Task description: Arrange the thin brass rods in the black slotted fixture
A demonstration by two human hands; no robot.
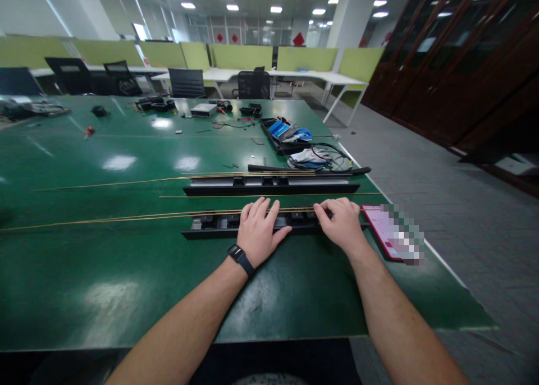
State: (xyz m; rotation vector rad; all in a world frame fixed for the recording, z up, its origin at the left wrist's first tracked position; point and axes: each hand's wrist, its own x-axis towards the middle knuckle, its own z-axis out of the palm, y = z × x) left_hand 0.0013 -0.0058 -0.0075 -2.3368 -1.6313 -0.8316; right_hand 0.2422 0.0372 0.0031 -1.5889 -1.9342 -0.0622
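Observation:
In front of me on the green table lies a long black rail [219, 234] with a silvery inner channel and several small black blocks. Long, thin brass-coloured rods [138, 218] run along its far side and stretch out well to the left. My left hand [257, 233], wearing a dark watch [240, 259], rests across the rail and rods, its fingers spread. Near the rail's right end, my right hand [342, 222] is closed, with thumb and forefinger pinched at the rods. Its fingers partly hide the exact contact.
A second black rail [269, 191] lies parallel behind, with more rods. To the right is a red-edged tablet-like device [381, 230], partly blurred out. A black tray [273, 141] with blue items, white gloves [311, 157] and cables sit farther back. The table's right edge [442, 266] is close by.

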